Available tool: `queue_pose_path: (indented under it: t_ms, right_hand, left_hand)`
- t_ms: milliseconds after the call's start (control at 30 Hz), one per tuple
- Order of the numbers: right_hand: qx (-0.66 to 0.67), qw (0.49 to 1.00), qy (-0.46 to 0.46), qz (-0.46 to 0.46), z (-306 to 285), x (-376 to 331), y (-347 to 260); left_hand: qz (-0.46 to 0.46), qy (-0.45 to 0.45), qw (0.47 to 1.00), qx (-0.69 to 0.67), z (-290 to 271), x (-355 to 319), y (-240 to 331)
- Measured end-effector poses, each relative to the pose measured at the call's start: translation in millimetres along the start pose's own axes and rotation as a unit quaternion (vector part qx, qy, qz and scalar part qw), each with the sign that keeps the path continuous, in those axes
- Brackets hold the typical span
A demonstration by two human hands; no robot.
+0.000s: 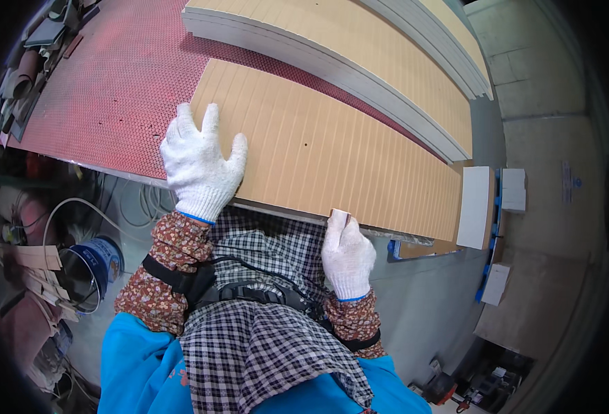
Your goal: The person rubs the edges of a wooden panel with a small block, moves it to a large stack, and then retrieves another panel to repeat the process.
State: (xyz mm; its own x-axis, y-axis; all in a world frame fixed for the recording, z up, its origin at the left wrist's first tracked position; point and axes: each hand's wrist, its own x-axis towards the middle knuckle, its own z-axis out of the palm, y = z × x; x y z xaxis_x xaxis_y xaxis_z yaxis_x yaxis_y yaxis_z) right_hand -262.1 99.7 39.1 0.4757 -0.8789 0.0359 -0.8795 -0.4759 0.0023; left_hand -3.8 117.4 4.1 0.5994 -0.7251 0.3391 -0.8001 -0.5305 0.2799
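Observation:
A long tan panel with evenly spaced grooves across its width lies on the red mesh-covered table. My left hand, in a white knitted glove, rests at the panel's left end with fingers spread and the thumb on its face. At the panel's near edge is my right hand, gloved the same way and closed. Between its thumb and fingers shows a small pale piece with a dark brown edge. What that piece is cannot be made out. A small dark spot marks the panel's middle.
Beyond the panel lie stacks of similar grooved boards with white-grey sides. More boards stand past the table's right end. Scraps and rolls crowd the table's far left. A blue bucket and a pale hose are at the lower left.

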Motion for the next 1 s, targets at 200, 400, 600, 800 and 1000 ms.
queue_pose_path:
  t_ms: [200,400,600,800,1000]
  right_hand:
    - [0.006,0.998,-0.061,0.02,-5.1,0.5,-7.8]
    - [-0.006,0.999,-0.052,0.0,-2.8,34.0,-1.0]
    - [0.037,0.999,-0.023,0.031,-0.7,114.6,8.0]
    - [-0.008,0.999,-0.026,0.019,26.7,203.3,30.5]
    - [0.006,0.999,-0.022,-0.047,32.5,254.0,54.3]
  left_hand:
    - [0.004,-0.002,1.0,0.002,-0.5,1.3,-1.5]
    - [0.007,-0.001,1.0,-0.004,0.3,1.8,-2.6]
    - [0.004,-0.008,1.0,-0.006,-1.9,1.4,-1.0]
    - [-0.002,-0.006,1.0,0.008,-0.8,-0.4,-3.3]
    - [-0.004,-0.001,1.0,-0.007,-2.9,1.4,1.2]
